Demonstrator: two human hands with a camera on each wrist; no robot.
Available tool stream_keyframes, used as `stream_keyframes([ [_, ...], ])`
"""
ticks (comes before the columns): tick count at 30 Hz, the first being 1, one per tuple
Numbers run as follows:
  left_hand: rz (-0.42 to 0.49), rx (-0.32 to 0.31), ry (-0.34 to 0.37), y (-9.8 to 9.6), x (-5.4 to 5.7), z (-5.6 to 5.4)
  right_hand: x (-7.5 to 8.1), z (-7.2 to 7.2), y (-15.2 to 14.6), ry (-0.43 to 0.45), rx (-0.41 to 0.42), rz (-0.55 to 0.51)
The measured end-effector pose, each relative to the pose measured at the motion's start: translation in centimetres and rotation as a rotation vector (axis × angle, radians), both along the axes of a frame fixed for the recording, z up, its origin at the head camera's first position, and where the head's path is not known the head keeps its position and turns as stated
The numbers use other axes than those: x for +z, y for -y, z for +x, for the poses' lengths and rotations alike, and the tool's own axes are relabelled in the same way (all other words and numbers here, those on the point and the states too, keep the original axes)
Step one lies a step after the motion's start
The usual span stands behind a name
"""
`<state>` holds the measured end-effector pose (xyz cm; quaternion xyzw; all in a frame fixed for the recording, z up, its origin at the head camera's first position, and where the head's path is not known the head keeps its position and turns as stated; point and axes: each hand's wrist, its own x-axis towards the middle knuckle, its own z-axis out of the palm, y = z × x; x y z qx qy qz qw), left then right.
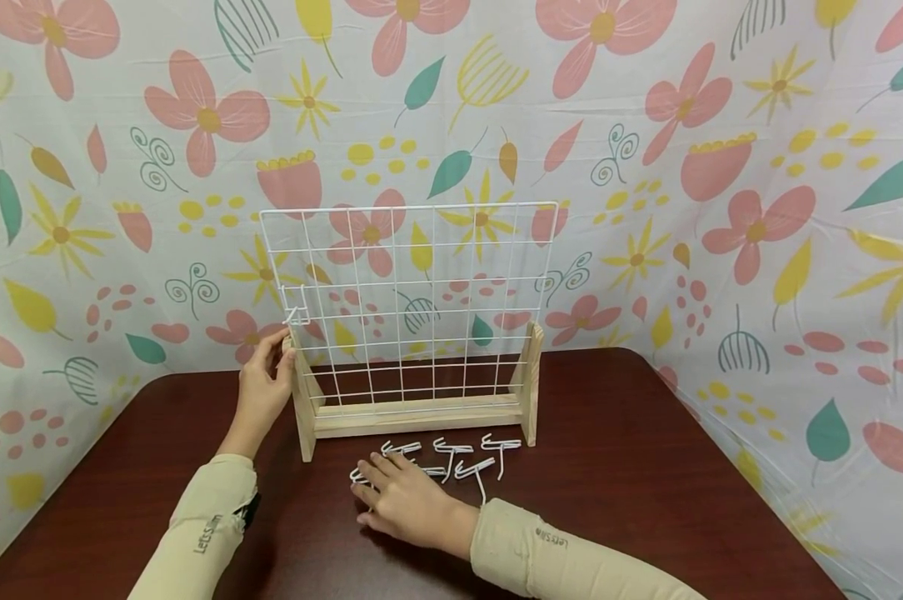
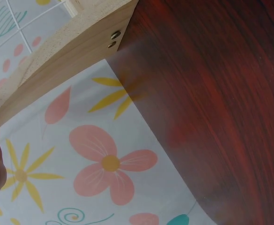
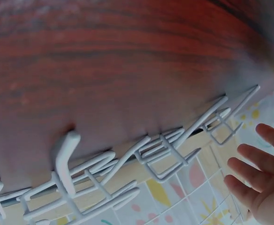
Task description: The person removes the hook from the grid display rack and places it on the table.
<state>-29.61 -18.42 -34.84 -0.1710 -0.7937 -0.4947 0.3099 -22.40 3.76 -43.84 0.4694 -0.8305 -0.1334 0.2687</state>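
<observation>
A white wire grid panel (image 1: 421, 283) stands upright in a wooden stand (image 1: 421, 417). At the stand's left upright, my left hand (image 1: 266, 379) holds the wood near its top; in the left wrist view only a bit of that hand shows at the edge, against the upright (image 2: 57, 65). Just above it, one white wire hook (image 1: 296, 310) hangs on the grid's left side. My right hand (image 1: 410, 504), fingers spread and fairly straight, is over the left part of a group of white wire hooks (image 1: 451, 447) on the table, partly covering some. The right wrist view shows its fingers apart from the hooks (image 3: 169, 154).
The dark red-brown table (image 1: 609, 483) has rounded far corners. Behind and at the right side hangs a white cloth (image 1: 631, 108) with flowers and leaves, close to the table's edges. Two screws (image 2: 114, 35) show in the wooden upright.
</observation>
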Motion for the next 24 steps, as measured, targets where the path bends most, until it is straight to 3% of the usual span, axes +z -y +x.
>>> stream_keyframes([
  [4, 0.012, -0.001, 0.006, 0.1, -0.2, -0.4, 0.4, -0.1, -0.1, -0.012, -0.011, -0.034],
  [10, 0.019, 0.010, 0.002, 1.2, -2.2, -2.3, 1.0, -0.5, -0.1, -0.046, -0.017, -0.093],
  [13, 0.022, 0.013, -0.002, 1.4, -2.7, -2.7, 1.4, -0.8, -0.1, -0.066, -0.006, -0.138],
  [24, 0.027, 0.012, -0.011, 1.5, -2.8, -3.0, 3.8, -1.8, 0.1, -0.090, -0.008, -0.251],
])
